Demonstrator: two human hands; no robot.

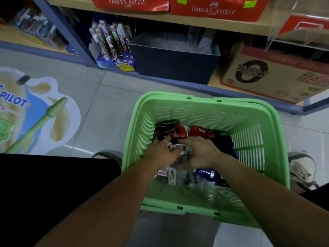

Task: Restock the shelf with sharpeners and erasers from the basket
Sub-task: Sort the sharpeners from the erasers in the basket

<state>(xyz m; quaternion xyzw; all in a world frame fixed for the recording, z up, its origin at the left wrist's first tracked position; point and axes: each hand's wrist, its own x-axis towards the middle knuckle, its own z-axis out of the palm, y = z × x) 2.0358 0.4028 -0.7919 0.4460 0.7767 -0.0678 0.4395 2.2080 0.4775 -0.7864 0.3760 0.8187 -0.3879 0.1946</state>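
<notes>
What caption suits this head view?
In a green basket before the shelf, left hand and right hand reach among stationery packs.

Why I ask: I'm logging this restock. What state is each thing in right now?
green basket: on the floor, handles folded down, part-filled with packets.
left hand: down in the basket on the packets; grip unclear.
right hand: likewise among the packets; grip unclear.
navy bin: on the bottom shelf, open-topped, holding clear plastic stock.
cardboard box: on the bottom shelf, flap up.
</notes>
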